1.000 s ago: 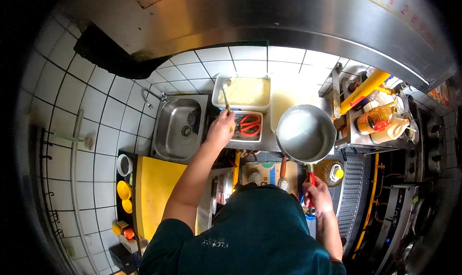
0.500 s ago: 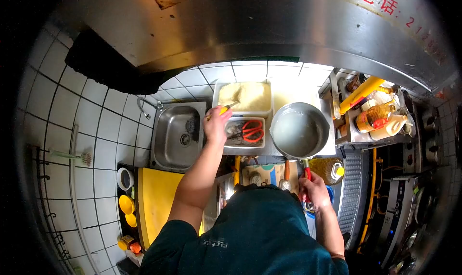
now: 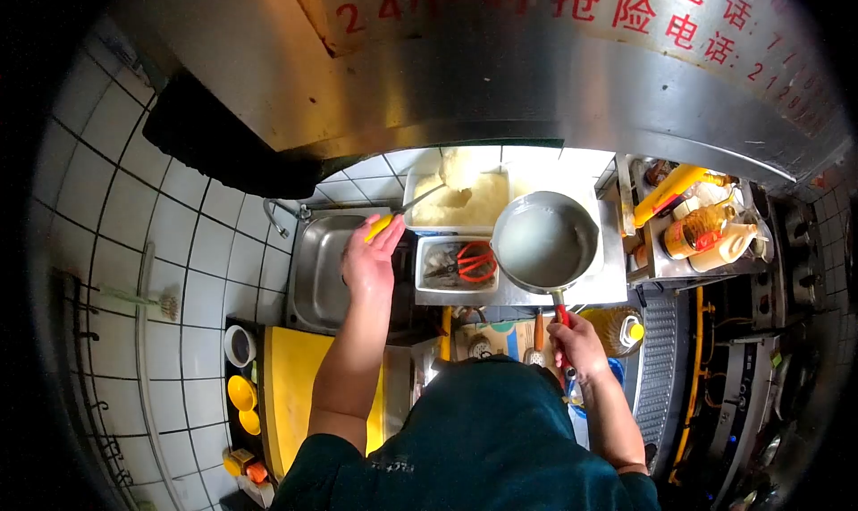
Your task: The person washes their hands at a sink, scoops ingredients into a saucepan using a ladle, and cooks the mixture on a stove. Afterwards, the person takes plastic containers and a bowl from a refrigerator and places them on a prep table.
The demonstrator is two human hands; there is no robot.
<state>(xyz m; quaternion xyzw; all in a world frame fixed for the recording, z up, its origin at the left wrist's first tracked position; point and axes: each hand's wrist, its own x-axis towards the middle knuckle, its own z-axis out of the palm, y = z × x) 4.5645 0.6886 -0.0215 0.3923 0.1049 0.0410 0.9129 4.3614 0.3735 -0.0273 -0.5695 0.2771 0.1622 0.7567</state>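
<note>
Pan (image 3: 547,243) and spoon (image 3: 382,227) are in our hands in the head view. Our left hand (image 3: 368,256), palm turned up, grips the spoon's yellow handle; a pale lump (image 3: 460,164) shows at its far end, over the tub (image 3: 465,228) of pale food. We cannot make out the spoon's head. Our right hand (image 3: 579,343) is clenched round the pan's red handle, with the bowl of the pan out ahead, above the front of the bench (image 3: 614,283); whether it touches there we cannot tell. Its inside looks milky.

Between our left hand and the pan sits a tray (image 3: 428,284) with red-handled scissors (image 3: 476,261), right in front of the tub, and the pan's rim overlaps the tray's side as we see it. Left of these is the sink (image 3: 313,310), partly behind our left hand. Just beside our right hand stands an oil jug (image 3: 617,330) with a yellow cap. Further right, bottles (image 3: 693,229) crowd a shelf near a thick yellow tube (image 3: 670,194). Across the top hangs a steel hood (image 3: 500,100) with red lettering.
</note>
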